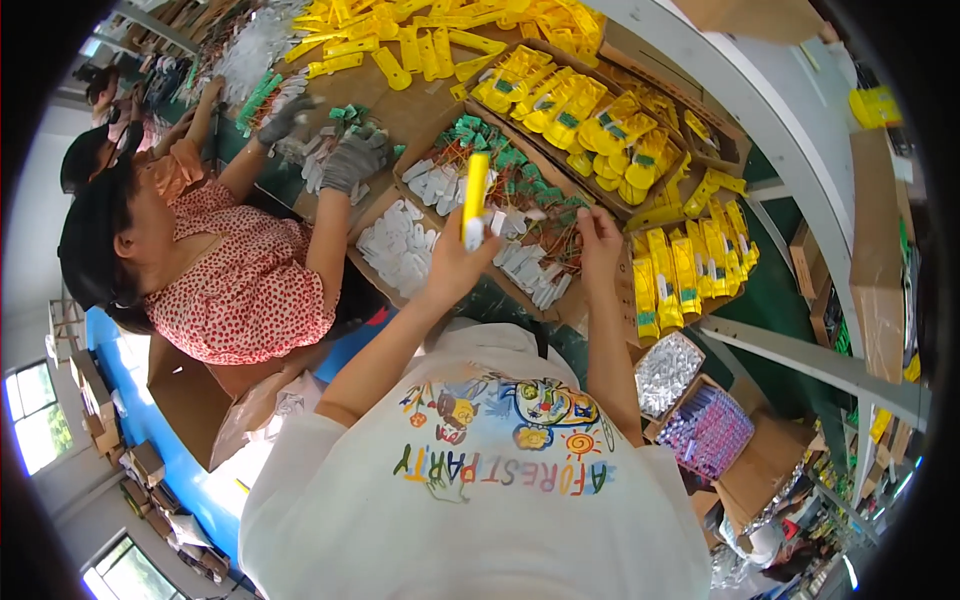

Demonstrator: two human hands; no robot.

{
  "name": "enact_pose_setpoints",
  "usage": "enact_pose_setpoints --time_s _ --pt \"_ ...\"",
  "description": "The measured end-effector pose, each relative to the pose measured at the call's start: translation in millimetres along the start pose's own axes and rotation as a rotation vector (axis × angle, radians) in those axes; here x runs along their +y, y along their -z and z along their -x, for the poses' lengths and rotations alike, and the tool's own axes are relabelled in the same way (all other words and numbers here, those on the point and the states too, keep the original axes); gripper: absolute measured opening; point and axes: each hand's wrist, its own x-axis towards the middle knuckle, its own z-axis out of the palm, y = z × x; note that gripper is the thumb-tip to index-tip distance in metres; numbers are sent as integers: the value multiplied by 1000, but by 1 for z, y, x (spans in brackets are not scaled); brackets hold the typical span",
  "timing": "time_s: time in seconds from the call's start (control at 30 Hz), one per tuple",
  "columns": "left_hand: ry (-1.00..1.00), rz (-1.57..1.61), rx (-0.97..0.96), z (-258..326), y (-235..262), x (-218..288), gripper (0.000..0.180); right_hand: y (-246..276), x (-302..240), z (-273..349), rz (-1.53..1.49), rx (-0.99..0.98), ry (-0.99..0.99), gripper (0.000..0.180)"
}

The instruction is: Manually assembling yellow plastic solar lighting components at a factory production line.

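— Biggest first?
— An open carton (572,306), just ahead of both hands.
— Then?
— Left grip (460,262) closed around a yellow casing's (477,185) lower end; right grip (600,245) to its right, fingertips close together.
— Casing's lie?
— Long axis nearly upright in view.
— Smallest?
— Wired green boards (478,132), in the carton, some right at the right fingertips; can't tell whether pinching any.

Here's my left forearm (392,338), slanting up and inward, and my left hand (462,268) is out front, fingers (453,240) curled in a grip, thumb (490,248) along the right side! Across to my right forearm (606,335), reaching almost straight ahead; my right hand (601,248) has bent fingers, tips close together, a pinch I can't confirm. Both hands bare, well apart!
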Motion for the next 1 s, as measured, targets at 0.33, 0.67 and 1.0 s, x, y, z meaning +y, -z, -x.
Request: enact_pose_setpoints --time_s 0.33,0.67,1.0 --pt "-501 -374 -136 3 -67 60 47 14 -48 61 -293 -305 44 21" --pt "-527 -422 -100 10 -60 80 52 4 -71 47 -222 -520 33 23" --pt "-300 40 -20 1 -52 75 38 0 -86 42 -566 -388 -106 24"
